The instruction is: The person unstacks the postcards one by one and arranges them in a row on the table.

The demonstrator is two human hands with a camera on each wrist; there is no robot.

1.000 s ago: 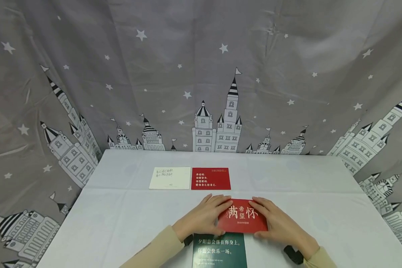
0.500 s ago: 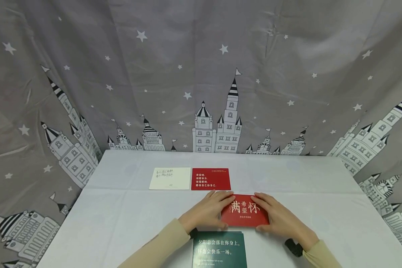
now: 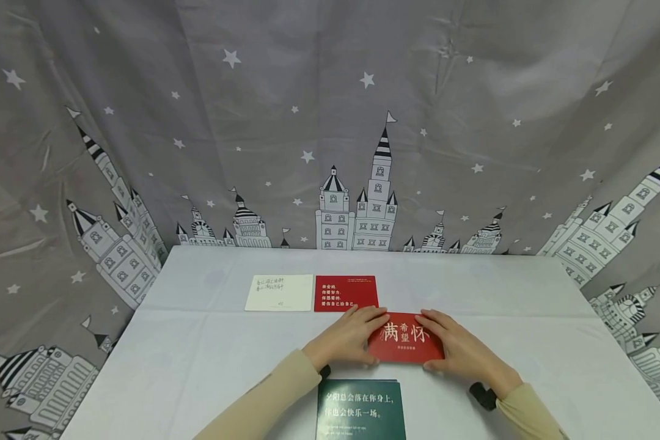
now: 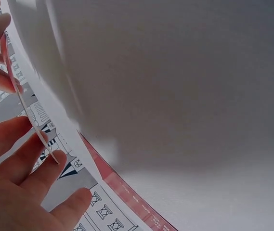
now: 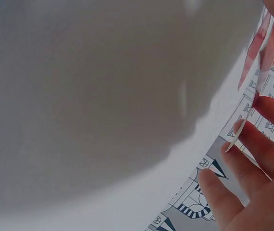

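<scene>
A red card (image 3: pixel 405 352) with white Chinese characters is held between both hands above the white table. My left hand (image 3: pixel 349 336) grips its left edge, thumb at the near side and fingers at the far side. On the right edge my right hand (image 3: pixel 464 354) holds it the same way. In the left wrist view the card (image 4: pixel 25 103) appears edge-on against the fingers of the left hand (image 4: pixel 28 183). The right wrist view shows the card's thin edge (image 5: pixel 242 127) at the fingertips of the right hand (image 5: pixel 257 168). Both thumbs are partly out of the wrist views.
Behind the hands, a cream card (image 3: pixel 278 293) with handwriting lies beside another red card (image 3: pixel 346 290) on the white table (image 3: pixel 209 342). Dark green cards (image 3: pixel 360 409) lie stacked near the front edge. A grey curtain (image 3: pixel 330 91) with stars and castles hangs behind.
Both hands have carried the red card away from the body and slightly to the right, off the green stack's far edge. The other cards stay where they were.
</scene>
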